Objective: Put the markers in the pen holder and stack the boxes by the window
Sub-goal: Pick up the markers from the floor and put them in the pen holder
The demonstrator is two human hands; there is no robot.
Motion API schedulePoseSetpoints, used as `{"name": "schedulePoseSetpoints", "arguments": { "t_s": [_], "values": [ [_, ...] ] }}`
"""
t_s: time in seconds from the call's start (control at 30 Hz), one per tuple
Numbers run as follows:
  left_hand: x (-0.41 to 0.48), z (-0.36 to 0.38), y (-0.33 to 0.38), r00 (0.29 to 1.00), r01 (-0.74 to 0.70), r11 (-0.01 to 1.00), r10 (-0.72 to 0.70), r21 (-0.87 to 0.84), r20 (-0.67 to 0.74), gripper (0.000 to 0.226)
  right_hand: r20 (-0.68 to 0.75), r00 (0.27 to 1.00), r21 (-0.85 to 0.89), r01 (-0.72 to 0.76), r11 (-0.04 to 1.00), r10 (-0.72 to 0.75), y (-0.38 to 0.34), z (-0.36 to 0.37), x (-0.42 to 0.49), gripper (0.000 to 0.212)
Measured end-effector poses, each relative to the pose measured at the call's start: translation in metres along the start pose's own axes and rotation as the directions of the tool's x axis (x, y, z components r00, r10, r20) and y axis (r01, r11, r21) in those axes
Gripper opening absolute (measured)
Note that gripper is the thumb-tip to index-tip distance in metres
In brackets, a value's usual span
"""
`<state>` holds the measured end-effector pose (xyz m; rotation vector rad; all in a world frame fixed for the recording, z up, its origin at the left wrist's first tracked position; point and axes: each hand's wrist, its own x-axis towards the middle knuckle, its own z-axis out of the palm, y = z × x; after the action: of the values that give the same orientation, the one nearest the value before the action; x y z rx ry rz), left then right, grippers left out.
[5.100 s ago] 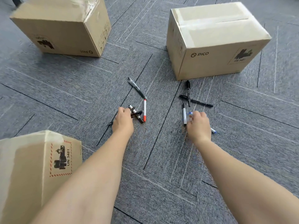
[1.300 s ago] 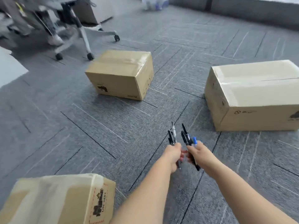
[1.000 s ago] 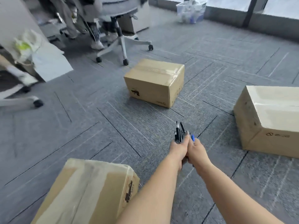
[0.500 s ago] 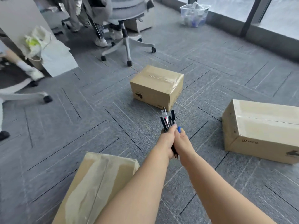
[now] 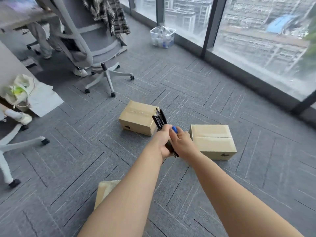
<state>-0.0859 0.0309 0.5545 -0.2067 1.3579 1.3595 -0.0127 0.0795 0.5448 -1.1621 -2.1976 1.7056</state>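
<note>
Fingers of our left hand (image 5: 163, 141) and right hand (image 5: 182, 142) wrap tight around the bundle of black and blue-capped markers (image 5: 160, 121). We should square the tips beyond our knuckles; no pen holder is visible. Brown cardboard boxes (image 5: 212, 139) lie just past them.

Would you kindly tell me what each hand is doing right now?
Left hand: closed around the markers.
Right hand: closed on the same markers, a blue cap showing at its fingers.

Grey herringbone-patterned carpet floor (image 5: 213, 93) carries three brown taped cardboard boxes: one (image 5: 139, 119) just beyond the fingers (image 5: 166, 130), another (image 5: 212, 141) right of them, a third (image 5: 104, 190) nearer, under the forearm.
</note>
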Motion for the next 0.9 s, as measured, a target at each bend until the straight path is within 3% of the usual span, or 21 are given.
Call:
{"name": "schedulePoseSetpoints", "arguments": {
  "t_s": [0.1, 0.2, 0.37, 0.47, 0.57, 0.7, 0.77, 0.9],
  "values": [
    [-0.069, 0.051, 0.032, 0.997, -0.028, 1.000, 0.027, 0.009, 0.071, 0.033, -0.086, 0.996, 0.024, 0.024, 0.999, -0.022, -0.061, -0.055, -0.040, 0.033],
    [-0.118, 0.104, 0.053, 0.989, -0.095, 0.995, 0.097, -0.022, 0.110, 0.025, -0.154, 0.982, 0.006, 0.107, 0.994, -0.105, -0.109, -0.110, -0.074, 0.023],
    [-0.177, 0.195, 0.054, 0.959, -0.169, 0.985, 0.155, 0.039, 0.235, 0.031, -0.358, 0.933, 0.001, -0.012, 1.000, 0.012, -0.148, -0.196, -0.127, 0.028],
    [-0.200, 0.241, 0.042, 0.939, -0.202, 0.977, 0.172, 0.072, 0.298, 0.026, -0.452, 0.889, 0.205, 0.018, 0.979, 0.079, -0.151, -0.237, -0.162, 0.020],
    [-0.227, 0.280, 0.029, 0.904, -0.248, 0.955, 0.169, 0.160, 0.393, 0.009, -0.594, 0.778, 0.518, 0.175, 0.838, 0.204, -0.145, -0.266, -0.202, 0.016],
    [-0.256, 0.327, -0.001, 0.859, -0.299, 0.935, 0.176, 0.192, 0.481, 0.030, -0.769, 0.609, 0.479, 0.348, 0.806, 0.194, -0.135, -0.292, -0.261, 0.010],
    [-0.274, 0.347, -0.025, 0.852, -0.333, 0.920, 0.200, 0.208, 0.484, 0.019, -0.788, 0.568, 0.524, 0.416, 0.743, 0.237, -0.122, -0.300, -0.291, 0.010],
    [-0.327, 0.376, -0.085, 0.807, -0.306, 0.919, 0.112, 0.248, 0.580, 0.007, -0.760, 0.500, 0.646, 0.649, 0.402, 0.415, -0.083, -0.308, -0.362, 0.020]
  ]
}}
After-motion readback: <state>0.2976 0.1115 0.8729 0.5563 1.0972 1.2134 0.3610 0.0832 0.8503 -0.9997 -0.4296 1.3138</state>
